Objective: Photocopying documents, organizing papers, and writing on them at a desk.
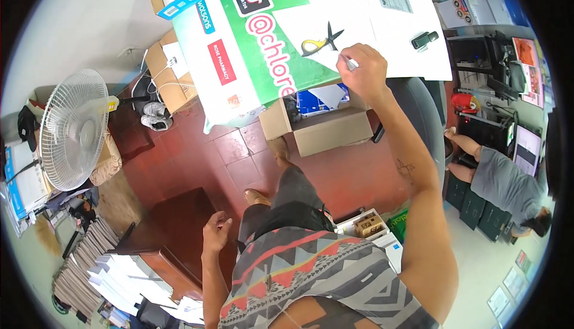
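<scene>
My right hand [366,71] is raised over the front edge of a table, its fingers pinched around a small whitish thing [351,63] that I cannot make out. Just left of it, scissors [323,42] with a yellow and black handle lie spread on a large white sheet [359,18]. That sheet covers part of a green and white printed banner [239,54] on the table. A small dark object [424,41] sits on the sheet to the right. My left hand [216,232] hangs low by my side, fingers loosely curled and apart, holding nothing.
Below the table edge stands an open cardboard box [332,132] with blue packages inside. A chair [421,114] is at the right, and a standing fan [75,129] at the left. A brown wooden cabinet [179,227] is near my left hand. Another person [508,176] sits far right.
</scene>
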`<state>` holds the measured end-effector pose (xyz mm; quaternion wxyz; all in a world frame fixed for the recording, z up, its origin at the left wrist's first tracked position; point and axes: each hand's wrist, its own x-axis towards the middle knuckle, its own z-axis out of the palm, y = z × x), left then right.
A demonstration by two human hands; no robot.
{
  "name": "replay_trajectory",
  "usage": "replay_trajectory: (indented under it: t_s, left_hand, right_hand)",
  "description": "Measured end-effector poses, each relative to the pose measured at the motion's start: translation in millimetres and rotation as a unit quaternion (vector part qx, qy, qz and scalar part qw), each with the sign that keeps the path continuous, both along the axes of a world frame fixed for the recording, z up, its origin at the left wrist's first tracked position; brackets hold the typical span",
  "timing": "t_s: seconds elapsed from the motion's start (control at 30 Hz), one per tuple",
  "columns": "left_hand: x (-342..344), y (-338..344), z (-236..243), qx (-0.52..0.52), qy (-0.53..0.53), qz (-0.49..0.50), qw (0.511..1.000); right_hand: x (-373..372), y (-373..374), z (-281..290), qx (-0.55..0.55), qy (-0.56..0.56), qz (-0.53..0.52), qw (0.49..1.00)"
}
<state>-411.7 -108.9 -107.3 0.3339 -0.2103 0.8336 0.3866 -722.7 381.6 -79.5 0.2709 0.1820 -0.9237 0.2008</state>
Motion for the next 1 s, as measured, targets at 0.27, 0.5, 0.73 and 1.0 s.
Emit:
replay_trajectory:
  t_s: [0.27, 0.5, 0.73, 1.0]
  left_hand:
    - [8, -3, 6, 0.001, -0.006, 0.006, 1.000]
    - [-13, 17, 17, 0.028, 0.004, 0.008, 1.000]
    - [-120, 144, 55, 0.140, 0.230, 0.033, 0.962]
    - [-178, 141, -7, 0.280, 0.243, 0.387, 0.844]
  right_hand:
    - [6, -48, 43, -0.050, -0.037, 0.029, 0.998]
    - [34, -97, 27, -0.067, -0.052, 0.005, 0.996]
    - [68, -212, 30, -0.280, -0.183, 0.015, 0.942]
    - [40, -212, 20, -0.290, -0.233, 0.005, 0.928]
